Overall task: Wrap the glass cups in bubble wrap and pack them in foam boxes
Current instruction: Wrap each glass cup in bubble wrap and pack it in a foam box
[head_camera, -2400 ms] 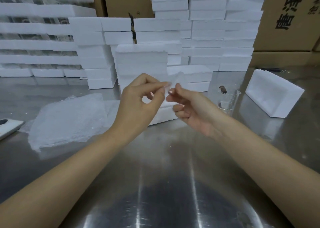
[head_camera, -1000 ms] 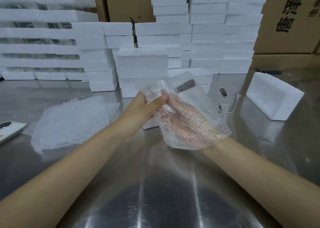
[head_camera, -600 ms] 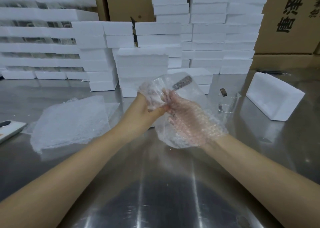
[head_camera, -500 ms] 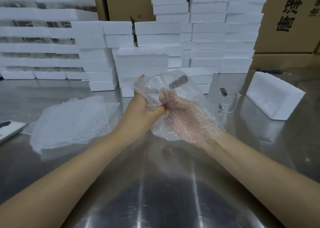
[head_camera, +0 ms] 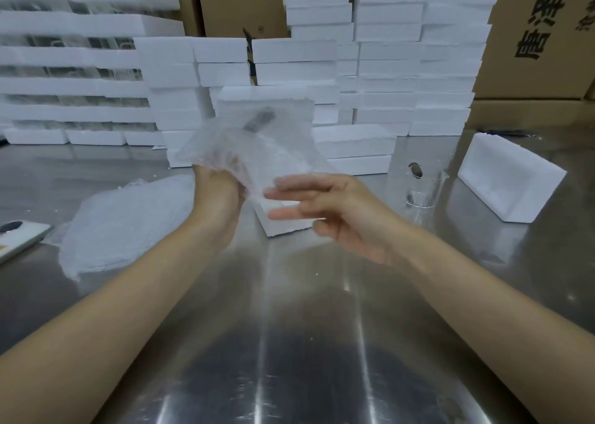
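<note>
My left hand point(head_camera: 216, 195) grips a bubble-wrap bag point(head_camera: 254, 148) from below and holds it up over the steel table; a dark label shows through near its top. Just right of the bag and below it, my right hand point(head_camera: 335, 211) is blurred, its fingers straight and holding nothing. A bare glass cup point(head_camera: 424, 188) with a dark sticker stands on the table at the right. A foam box point(head_camera: 285, 221) lies flat behind my hands, partly hidden by them. Whether a cup is inside the bag I cannot tell.
A pile of bubble wrap point(head_camera: 128, 221) lies at the left, with a phone point(head_camera: 19, 237) at the left edge. Another foam box point(head_camera: 508, 179) stands on its side at the right. Stacks of foam boxes point(head_camera: 386, 69) and cardboard cartons point(head_camera: 541, 37) line the back.
My right hand has come out of the bubble-wrap bag and moved down to the right. My left hand keeps hold of the bag and has raised it slightly.
</note>
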The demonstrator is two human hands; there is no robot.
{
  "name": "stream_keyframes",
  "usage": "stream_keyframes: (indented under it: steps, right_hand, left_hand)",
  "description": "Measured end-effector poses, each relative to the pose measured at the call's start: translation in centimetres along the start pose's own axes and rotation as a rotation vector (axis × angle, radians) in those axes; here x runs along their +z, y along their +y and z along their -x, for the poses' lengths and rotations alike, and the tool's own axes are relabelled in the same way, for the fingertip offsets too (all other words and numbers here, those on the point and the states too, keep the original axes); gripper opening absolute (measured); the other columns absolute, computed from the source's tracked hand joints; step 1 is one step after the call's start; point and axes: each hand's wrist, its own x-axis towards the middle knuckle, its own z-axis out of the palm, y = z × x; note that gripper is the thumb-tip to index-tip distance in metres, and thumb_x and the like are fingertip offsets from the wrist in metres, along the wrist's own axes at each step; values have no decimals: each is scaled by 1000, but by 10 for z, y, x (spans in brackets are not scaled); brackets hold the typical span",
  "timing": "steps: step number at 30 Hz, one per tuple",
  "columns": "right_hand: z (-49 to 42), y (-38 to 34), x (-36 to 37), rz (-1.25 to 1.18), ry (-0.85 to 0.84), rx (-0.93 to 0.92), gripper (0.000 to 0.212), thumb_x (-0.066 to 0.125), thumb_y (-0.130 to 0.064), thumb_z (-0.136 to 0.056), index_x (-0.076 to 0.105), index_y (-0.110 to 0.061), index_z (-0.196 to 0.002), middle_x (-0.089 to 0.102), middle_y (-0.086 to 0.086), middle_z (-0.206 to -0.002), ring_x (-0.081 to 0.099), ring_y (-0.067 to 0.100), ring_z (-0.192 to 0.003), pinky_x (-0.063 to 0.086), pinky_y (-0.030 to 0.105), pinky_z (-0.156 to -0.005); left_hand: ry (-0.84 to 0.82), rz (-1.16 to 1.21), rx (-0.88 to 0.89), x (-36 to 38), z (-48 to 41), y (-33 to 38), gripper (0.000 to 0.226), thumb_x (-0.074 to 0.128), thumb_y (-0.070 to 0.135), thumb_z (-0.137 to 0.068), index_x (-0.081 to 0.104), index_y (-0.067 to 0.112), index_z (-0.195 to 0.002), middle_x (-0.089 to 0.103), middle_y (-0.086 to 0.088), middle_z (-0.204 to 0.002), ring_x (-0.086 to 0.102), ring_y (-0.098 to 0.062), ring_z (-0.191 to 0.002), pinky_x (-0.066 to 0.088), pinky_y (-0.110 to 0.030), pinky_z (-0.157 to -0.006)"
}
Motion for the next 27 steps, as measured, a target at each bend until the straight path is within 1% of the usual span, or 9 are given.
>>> stream_keyframes:
  steps: [3, 6, 9, 11, 13, 17, 21, 23, 27]
  right_hand:
    - [3, -7, -10, -80, 421, -31, 37, 34, 8, -75, 64, -9, -61, 63, 8, -66, 46, 12, -37, 21, 14, -31]
    - [-2, -7, -13, -7, 500, -39, 20, 49, 5, -84, 65, -7, -87, 64, 5, -77, 55, 12, -50, 35, 17, -40]
    - [0, 0, -1, 300, 313, 9, 25, 51, -4, -94, 59, -1, -118, 66, 3, -99, 62, 15, -90, 54, 32, -81]
    - [3, 4, 7, 443, 329, 57, 29, 42, -6, -98, 54, 13, -117, 61, 21, -103, 51, 21, -91, 48, 42, -89]
    - [7, 3, 13, 446, 368, -55, 26, 53, -15, -92, 62, 10, -94, 67, 23, -87, 55, 15, -78, 48, 33, -75]
    - [10, -1, 17, 354, 353, -175, 30, 43, -13, -97, 51, -5, -70, 53, 2, -44, 50, 19, -37, 45, 25, -45]
    - [0, -5, 1, 201, 565, -190, 15, 44, 2, -89, 57, 0, -82, 57, 15, -64, 54, 28, -54, 46, 27, -48]
    - [-2, -9, -8, 34, 616, -194, 25, 44, 15, -85, 60, -3, -90, 62, 17, -84, 59, 28, -73, 52, 33, -64]
    - [2, -6, -24, 335, 613, -207, 43, 41, 19, -85, 52, -20, -71, 60, -16, -58, 55, -2, -54, 45, 16, -54]
  left_hand:
    - [8, 112, -171, -3, 1, 5, 39, 25, -17, -85, 52, 10, -90, 41, -1, -69, 33, -7, -54, 32, -15, -47]
    - [-87, 57, -281, 3, 8, 4, 38, 19, -14, -89, 49, 10, -89, 36, -6, -78, 31, -9, -63, 30, -18, -52]
    - [-219, -58, -380, 16, 30, 3, 31, 25, -3, -99, 56, 3, -95, 67, -7, -79, 63, -12, -67, 51, -18, -58]
    - [-251, -83, -416, 22, 44, 0, 34, 26, 12, -104, 52, 9, -82, 67, 4, -53, 62, -3, -45, 50, -16, -44]
    - [-299, -35, -428, 28, 55, -2, 32, 28, 12, -104, 48, 10, -80, 64, -7, -60, 53, -2, -33, 43, -16, -35]
    - [-528, -196, -152, 36, 65, -5, 23, 44, -2, -83, 58, 13, -74, 53, -6, -59, 46, -5, -43, 38, -20, -48]
    - [-659, -538, 22, 36, 64, -4, 14, 61, 26, -89, 48, 21, -95, 61, 4, -60, 54, -14, -51, 45, -22, -52]
    - [-577, -666, 197, 31, 58, 2, 21, 57, 50, -79, 50, 41, -96, 59, 8, -65, 57, -17, -61, 48, -25, -64]
    - [-345, -673, 433, 23, 45, 13, 58, 43, 62, -77, 46, 32, -126, 53, 16, -106, 51, 7, -96, 38, -4, -78]
